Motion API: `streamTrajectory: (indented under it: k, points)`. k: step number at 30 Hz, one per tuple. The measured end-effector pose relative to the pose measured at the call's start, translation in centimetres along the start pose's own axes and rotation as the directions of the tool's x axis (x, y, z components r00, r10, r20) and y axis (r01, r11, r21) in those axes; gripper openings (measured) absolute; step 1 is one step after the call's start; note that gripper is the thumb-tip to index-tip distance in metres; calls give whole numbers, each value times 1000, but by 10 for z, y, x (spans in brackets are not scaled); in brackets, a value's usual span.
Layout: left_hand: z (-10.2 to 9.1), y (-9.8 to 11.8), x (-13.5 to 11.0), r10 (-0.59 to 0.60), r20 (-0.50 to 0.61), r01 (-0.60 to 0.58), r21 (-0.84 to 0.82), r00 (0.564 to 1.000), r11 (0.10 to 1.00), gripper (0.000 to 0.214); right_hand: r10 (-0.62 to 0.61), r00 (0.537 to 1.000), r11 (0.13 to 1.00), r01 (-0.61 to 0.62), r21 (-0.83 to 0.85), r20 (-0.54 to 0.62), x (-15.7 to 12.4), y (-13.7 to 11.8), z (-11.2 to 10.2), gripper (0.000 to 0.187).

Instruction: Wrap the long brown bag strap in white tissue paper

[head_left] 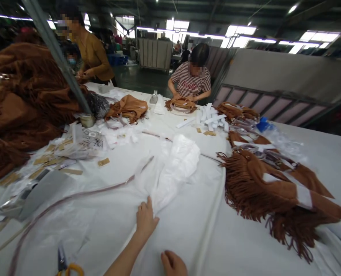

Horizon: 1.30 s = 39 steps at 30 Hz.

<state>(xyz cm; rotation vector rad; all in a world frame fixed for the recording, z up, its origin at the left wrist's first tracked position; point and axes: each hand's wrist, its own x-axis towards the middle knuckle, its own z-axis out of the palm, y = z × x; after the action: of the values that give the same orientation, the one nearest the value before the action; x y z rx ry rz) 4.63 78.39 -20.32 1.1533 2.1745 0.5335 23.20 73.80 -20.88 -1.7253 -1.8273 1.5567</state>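
Note:
My left hand [146, 220] reaches over the white table, its index finger stretched out and its thumb apart. Its fingertips touch the near end of a crumpled bundle of thin white wrapping [180, 163], which lies across the middle of the table. Lower down, my right hand [174, 263] is cut off by the bottom edge. Its thumb and a loosely bent finger show a gap between them, and I see nothing in it. To the right lies a brown fringed bag [265, 184] with white strips around its straps.
Scissors with orange handles [69, 269] lie at the lower left. Brown tags [104, 162] and plastic packets [86, 142] are scattered beyond. Brown fringed bags [23, 96] are heaped behind a slanted metal pole [57, 53]. Two people [192, 78] work across the table, one handling a bag.

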Motion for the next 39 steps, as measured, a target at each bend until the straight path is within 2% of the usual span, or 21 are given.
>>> streamTrajectory:
  k: [2, 5, 7, 10, 12, 14, 19, 22, 24, 28, 33, 36, 39]
  points:
    - [3, -7, 15, 15, 34, -9, -177, 999, 984, 74, 47, 998, 992, -41, 118, -46, 22, -1, -18, 47]
    - [-4, -27, 31, 52, 140, 4, -372, 989, 928, 70, 89, 996, 963, -85, 255, -3, 53, -7, -27, 56]
    - [-13, -39, 38, 111, 227, 6, -457, 968, 889, 68, 109, 994, 940, -113, 323, 33, 69, -14, -21, 60]
    - [-24, -50, 45, 241, 335, 16, -613, 911, 790, 63, 122, 989, 889, -147, 433, 84, 85, -27, -2, 64]
    - [-27, -53, 48, 298, 364, 63, -719, 882, 692, 62, 112, 986, 856, -159, 492, 124, 90, -36, 10, 65]
    - [-26, -55, 49, 317, 366, 110, -787, 875, 607, 63, 85, 982, 831, -164, 532, 170, 92, -45, 20, 62]
    - [-23, -56, 49, 297, 375, 148, -804, 878, 576, 58, 7, 959, 817, -169, 552, 284, 81, -60, 35, 54]
    - [-25, -55, 50, 301, 389, 167, -809, 871, 563, 57, -41, 954, 802, -146, 578, 298, 72, -67, 41, 55]
    - [-26, -54, 50, 307, 406, 188, -814, 861, 550, 57, -58, 957, 797, -127, 591, 284, 68, -71, 41, 57]
    - [-25, -56, 48, 301, 447, 247, -816, 842, 522, 57, -51, 969, 840, -91, 535, 244, 69, -70, 40, 65]
    - [-18, -61, 44, 237, 481, 349, -828, 844, 438, 53, -20, 975, 836, -104, 538, 219, 86, -46, 52, 85]
    - [-17, -58, 43, 258, 502, 392, -839, 826, 378, 55, 29, 983, 851, -119, 512, 180, 99, -36, 57, 98]
    - [-22, -54, 42, 309, 516, 396, -838, 799, 376, 59, 35, 993, 866, -86, 492, 112, 104, -38, 48, 91]
